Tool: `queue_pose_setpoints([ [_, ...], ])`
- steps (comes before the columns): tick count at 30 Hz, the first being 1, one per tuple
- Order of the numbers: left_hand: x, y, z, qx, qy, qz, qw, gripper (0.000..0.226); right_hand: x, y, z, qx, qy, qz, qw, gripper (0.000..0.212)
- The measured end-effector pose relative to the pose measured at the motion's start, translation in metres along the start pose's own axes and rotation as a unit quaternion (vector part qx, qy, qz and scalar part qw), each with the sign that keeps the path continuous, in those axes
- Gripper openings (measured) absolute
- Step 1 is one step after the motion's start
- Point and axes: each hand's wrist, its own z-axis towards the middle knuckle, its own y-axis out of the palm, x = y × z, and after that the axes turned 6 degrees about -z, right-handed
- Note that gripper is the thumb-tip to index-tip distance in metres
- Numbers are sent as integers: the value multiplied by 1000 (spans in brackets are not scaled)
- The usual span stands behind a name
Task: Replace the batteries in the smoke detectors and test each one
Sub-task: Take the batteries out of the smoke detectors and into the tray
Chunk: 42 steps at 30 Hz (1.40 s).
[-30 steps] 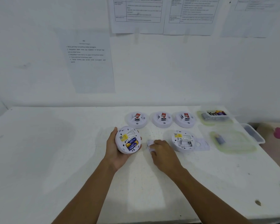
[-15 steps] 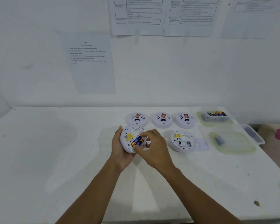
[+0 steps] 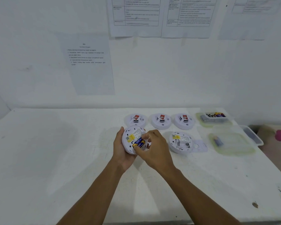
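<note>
Left hand (image 3: 121, 149) wraps the rim of a round white plastic smoke detector (image 3: 129, 138), firm hold, tilted back-side-up above the middle of the white table (image 3: 55, 159). Yellow label shows, and blue-and-yellow cylindrical batteries (image 3: 139, 142) sit in its open bay. Right hand (image 3: 153, 149) is curled over that bay, with the thumb at the batteries' near end and the index at the far end; cannot tell if it actually grips them or something small. A second round white detector (image 3: 180, 142) lies back-up to the right, bay open, with a flat pale cover (image 3: 199, 146) touching its right side. Three round white detectors with red stickers (image 3: 161, 120) sit face-up in a row near the far edge. A clear plastic tub of mixed batteries (image 3: 214, 117) is at the far right corner. A clear shallow tray (image 3: 234, 146) nearer along the right edge holds one battery.
</note>
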Motion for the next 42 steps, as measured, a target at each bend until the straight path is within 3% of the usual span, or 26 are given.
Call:
queue_pose_setpoints([
  [6, -5, 4, 6, 8, 5, 12, 1000, 57, 0, -4, -1, 27, -23, -50, 998, 45],
  [11, -10, 8, 10, -1, -4, 19, 1000, 54, 11, -8, 3, 65, -32, -51, 996, 32],
  [16, -17, 11, 19, 7, 13, 17, 1000, 52, 19, -14, 0, 51, -55, -60, 995, 44],
  [25, -26, 18, 24, 18, 20, 40, 999, 56, 23, -18, 2, 78, -47, -116, 989, 37],
  [31, -22, 26, 27, 13, 26, 11, 1000, 58, 38, -17, 3, 98, -113, -102, 983, 40],
  [34, -23, 31, 27, 13, 11, 5, 1000, 56, 52, -18, 9, 118, -181, -121, 969, 28],
  [39, -34, 47, 30, -17, -20, -7, 1000, 53, 62, -37, 18, 119, -286, -69, 948, 18],
  [42, -43, 60, 34, -13, -13, -5, 1000, 53, 66, -58, 23, 121, -234, 2, 965, 21],
])
